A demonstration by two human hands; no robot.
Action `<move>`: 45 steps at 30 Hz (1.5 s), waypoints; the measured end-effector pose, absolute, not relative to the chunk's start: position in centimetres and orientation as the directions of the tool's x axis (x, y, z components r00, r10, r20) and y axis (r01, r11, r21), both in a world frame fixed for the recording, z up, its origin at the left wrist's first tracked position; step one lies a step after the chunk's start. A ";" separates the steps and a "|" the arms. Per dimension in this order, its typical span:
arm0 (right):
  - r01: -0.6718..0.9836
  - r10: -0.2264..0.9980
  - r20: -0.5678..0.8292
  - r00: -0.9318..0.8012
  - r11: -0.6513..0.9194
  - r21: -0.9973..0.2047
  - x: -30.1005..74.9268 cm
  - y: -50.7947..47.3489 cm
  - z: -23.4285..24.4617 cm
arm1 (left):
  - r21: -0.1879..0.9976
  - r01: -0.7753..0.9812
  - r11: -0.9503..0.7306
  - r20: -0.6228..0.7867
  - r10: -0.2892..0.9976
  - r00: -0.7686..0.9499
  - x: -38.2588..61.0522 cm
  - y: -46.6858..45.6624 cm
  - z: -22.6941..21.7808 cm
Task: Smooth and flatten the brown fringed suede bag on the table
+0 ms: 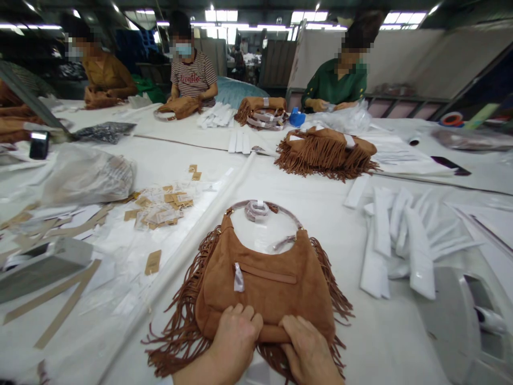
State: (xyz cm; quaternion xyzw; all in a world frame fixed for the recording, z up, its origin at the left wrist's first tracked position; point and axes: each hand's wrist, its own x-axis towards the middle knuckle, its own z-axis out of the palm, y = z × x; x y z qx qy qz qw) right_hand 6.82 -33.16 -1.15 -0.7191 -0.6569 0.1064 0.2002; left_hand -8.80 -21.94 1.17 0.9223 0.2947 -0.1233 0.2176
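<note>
A brown suede fringed handbag (264, 272) lies flat on the white table (320, 214) right in front of me, its wrapped handle (258, 209) pointing away. My left hand (236, 337) grips the bag's near bottom edge, fingers curled over it. Beside it, my right hand (306, 347) holds the same edge, fingers folded over the suede. Fringe (180, 321) spills out on both sides of the bag.
Paper tags (164, 206) and a plastic bag (86, 176) lie to the left, white wrapped strips (401, 240) to the right. Another fringed bag (326, 152) sits farther back. Three other people work on bags at the far side. A grey device (465, 315) stands near right.
</note>
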 end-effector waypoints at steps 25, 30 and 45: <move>0.891 0.993 0.055 0.106 -0.070 -0.449 7.4 -34.0 -2.5 | 0.322 0.417 -0.850 -0.267 0.341 0.901 -15.8 -14.3 2.5; 0.887 0.992 0.022 0.124 -0.101 -0.450 7.3 -34.2 -2.2 | 0.315 0.386 -0.867 -0.268 0.309 0.912 -12.1 -18.3 4.1; 0.992 0.920 0.384 -0.080 0.112 -0.061 8.9 -34.2 -2.9 | 0.357 0.585 -0.728 -0.381 0.458 0.803 -11.8 -17.9 0.5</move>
